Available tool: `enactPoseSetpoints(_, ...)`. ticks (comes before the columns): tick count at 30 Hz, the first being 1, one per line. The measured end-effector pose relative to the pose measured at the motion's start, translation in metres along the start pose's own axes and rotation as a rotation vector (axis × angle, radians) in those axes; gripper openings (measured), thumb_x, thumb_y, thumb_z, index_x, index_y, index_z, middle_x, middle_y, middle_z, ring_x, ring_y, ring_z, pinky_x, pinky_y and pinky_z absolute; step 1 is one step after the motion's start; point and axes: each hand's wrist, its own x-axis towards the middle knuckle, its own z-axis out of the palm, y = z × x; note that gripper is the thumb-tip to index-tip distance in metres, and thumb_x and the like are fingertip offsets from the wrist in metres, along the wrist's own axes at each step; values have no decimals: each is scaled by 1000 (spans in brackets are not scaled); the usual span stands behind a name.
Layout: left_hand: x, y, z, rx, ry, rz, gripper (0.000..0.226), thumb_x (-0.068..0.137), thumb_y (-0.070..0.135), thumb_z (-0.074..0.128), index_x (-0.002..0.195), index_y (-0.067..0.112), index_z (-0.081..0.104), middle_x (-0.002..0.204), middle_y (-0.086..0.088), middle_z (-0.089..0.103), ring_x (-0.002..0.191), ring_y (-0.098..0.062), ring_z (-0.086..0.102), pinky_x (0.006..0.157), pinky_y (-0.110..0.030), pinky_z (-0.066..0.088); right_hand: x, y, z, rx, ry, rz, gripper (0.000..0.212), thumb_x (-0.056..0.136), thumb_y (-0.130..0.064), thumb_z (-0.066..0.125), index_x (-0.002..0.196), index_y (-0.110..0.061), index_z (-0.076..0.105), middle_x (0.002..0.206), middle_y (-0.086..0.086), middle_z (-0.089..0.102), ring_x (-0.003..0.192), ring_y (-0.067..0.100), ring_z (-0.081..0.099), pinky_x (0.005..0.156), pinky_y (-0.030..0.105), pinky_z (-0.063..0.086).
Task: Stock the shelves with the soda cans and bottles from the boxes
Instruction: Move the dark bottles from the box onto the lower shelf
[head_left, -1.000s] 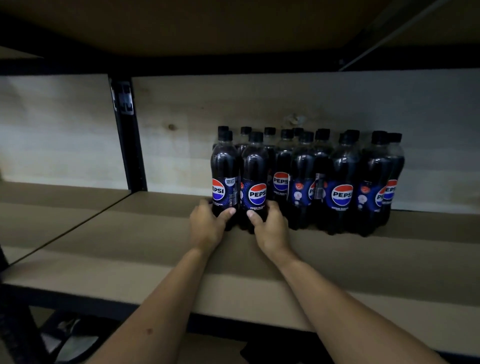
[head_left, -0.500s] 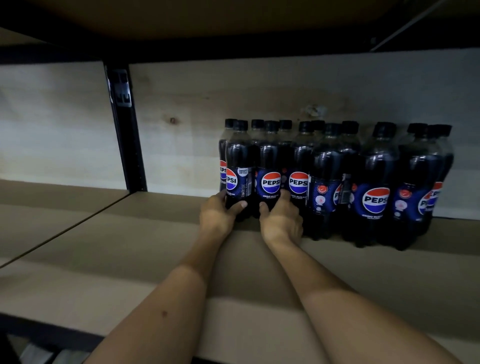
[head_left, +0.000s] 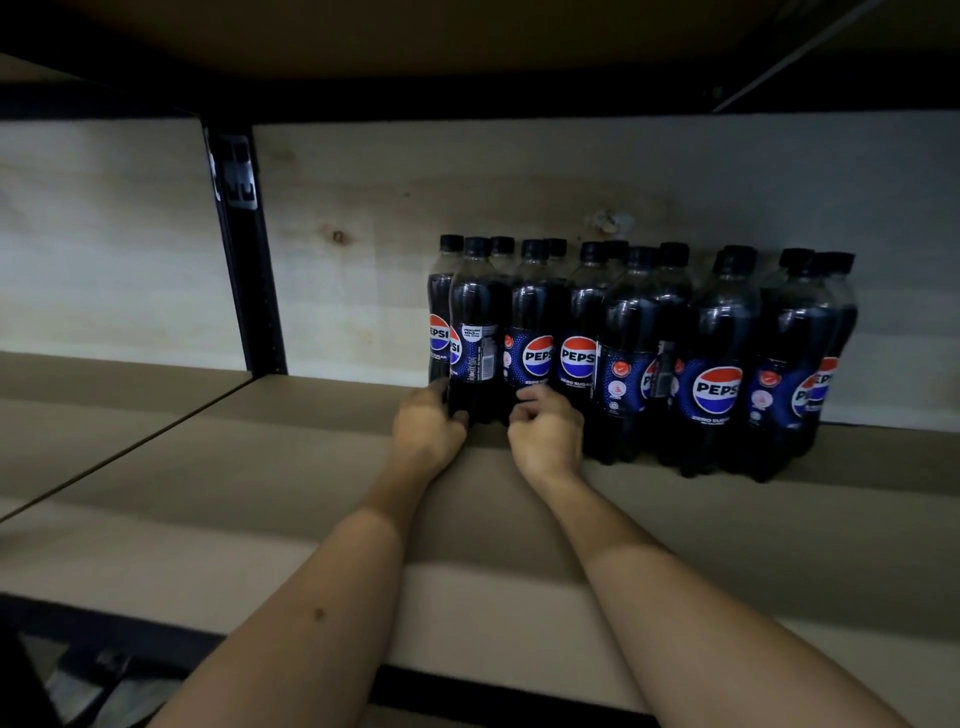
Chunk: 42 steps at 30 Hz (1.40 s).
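Several dark Pepsi bottles (head_left: 717, 364) with black caps stand upright in rows at the back of a wooden shelf (head_left: 311, 467), against the pale back panel. My left hand (head_left: 427, 428) grips the base of the front-left bottle (head_left: 475, 332). My right hand (head_left: 546, 436) holds the base of the bottle beside it (head_left: 535, 332). Both bottles stand on the shelf, touching the group. My fingertips are partly hidden behind the bottle bases.
A black upright post (head_left: 244, 249) divides this bay from the shelf bay on the left (head_left: 78, 415). Another shelf board (head_left: 415, 31) hangs close overhead. Bare shelf surface lies left of the bottles and in front of them. The floor below (head_left: 93, 686) is dim.
Both hands have pushed the two front-left bottles further back against the group. The view has shifted closer and slightly left; the hands stay low on the bottles.
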Motion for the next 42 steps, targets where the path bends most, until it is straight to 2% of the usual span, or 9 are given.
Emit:
enactPoseSetpoints(4,-25,7,-13,131,-110,4,51,84,13,60,134,13,49,113,-17,65,111,-39,56,94,-42,48,-17,-1,-12,-109,-112,8,27,87,-7,57,110,-9,71,109,11,72,104,25,66,93,26,49)
enactPoseSetpoints(13,-109,21,-46,293,-285,37,32,94,27,51,118,11,65,125,-16,63,116,-33,57,97,-34,46,-83,-7,-70,-334,-247,12,18,87,-12,56,85,-17,73,104,7,73,104,28,64,91,29,49)
enactPoseSetpoints(18,-173,30,-73,433,-266,114,34,96,31,44,118,15,64,118,-21,65,109,-41,58,89,-42,50,-134,-10,-105,-513,-367,-60,25,89,-28,57,107,-18,71,114,7,71,112,30,61,91,33,47)
enactPoseSetpoints(23,-236,24,-83,310,-128,278,40,99,26,38,124,7,62,133,-13,60,127,-31,52,103,-41,42,-192,-9,-133,-593,-317,-237,31,97,-27,46,117,-18,67,120,6,68,115,29,58,87,36,49)
enactPoseSetpoints(26,-275,13,-83,347,-67,373,48,95,27,50,138,6,50,145,-11,49,138,-28,41,113,-39,30,-234,7,-143,-607,-264,-393,42,96,-24,51,137,-13,55,146,5,51,140,22,39,115,38,29)
enactPoseSetpoints(29,-317,-6,-76,290,-117,358,56,95,23,57,146,10,39,158,-6,28,147,-23,26,113,-33,29,-278,29,-146,-474,-260,-409,52,93,-18,58,144,-11,47,158,5,32,150,20,18,122,38,17)
enactPoseSetpoints(34,-391,-54,-53,354,-596,136,45,90,25,56,134,21,53,138,-7,56,124,-29,54,99,-37,47,-366,84,-133,-316,-500,-124,43,90,-12,60,133,-8,58,146,11,50,138,24,44,114,31,33)
enactPoseSetpoints(37,-433,-77,-47,460,-907,9,39,90,23,56,128,18,59,125,-11,63,113,-29,59,87,-28,45,-421,118,-133,-383,-774,100,40,93,-21,58,133,-16,59,124,12,67,99,17,65,90,28,47)
enactPoseSetpoints(42,-486,-88,-39,663,-1313,8,48,88,27,61,134,19,52,130,-10,54,120,-29,53,96,-33,44,-495,170,-120,-381,-1240,349,46,83,-39,73,124,-19,64,123,1,67,114,17,62,98,31,48)
